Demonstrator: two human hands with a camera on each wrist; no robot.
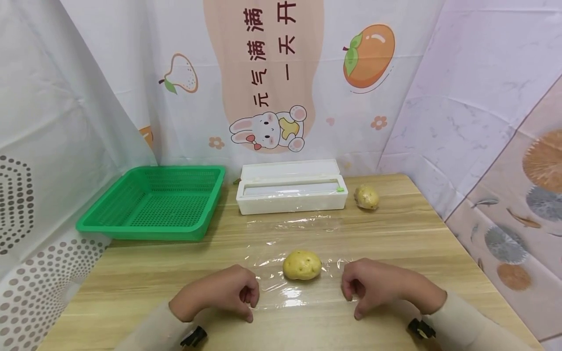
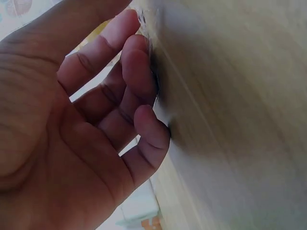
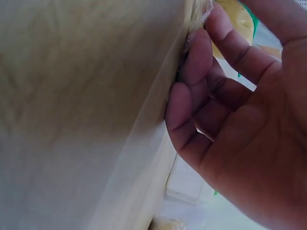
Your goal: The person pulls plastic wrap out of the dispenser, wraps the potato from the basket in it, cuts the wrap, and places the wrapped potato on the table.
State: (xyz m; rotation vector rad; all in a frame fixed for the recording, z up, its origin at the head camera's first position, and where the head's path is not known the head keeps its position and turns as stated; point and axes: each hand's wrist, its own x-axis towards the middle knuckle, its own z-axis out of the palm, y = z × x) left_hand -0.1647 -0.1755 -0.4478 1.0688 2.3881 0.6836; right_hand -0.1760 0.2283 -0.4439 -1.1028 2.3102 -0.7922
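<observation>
A bare yellow potato (image 1: 302,265) lies on a clear sheet of plastic wrap (image 1: 281,292) spread over the table. My left hand (image 1: 234,291) is at the sheet's left edge, fingers bent and thumb apart. At the right edge is my right hand (image 1: 373,285), posed much the same. The left wrist view shows the left fingertips (image 2: 139,67) down at the tabletop beside a crinkled bit of wrap. Crinkled wrap also shows by the right index fingertip (image 3: 216,19), with the potato (image 3: 237,28) partly hidden behind. Neither thumb presses against its fingers.
Behind the sheet stands a white plastic-wrap dispenser box (image 1: 291,202), lid raised, with a green slider. A wrapped potato (image 1: 366,197) sits to its right. An upright-sided green basket (image 1: 145,229) stands at the back left. Printed curtains (image 1: 184,122) border the wooden table (image 1: 408,229).
</observation>
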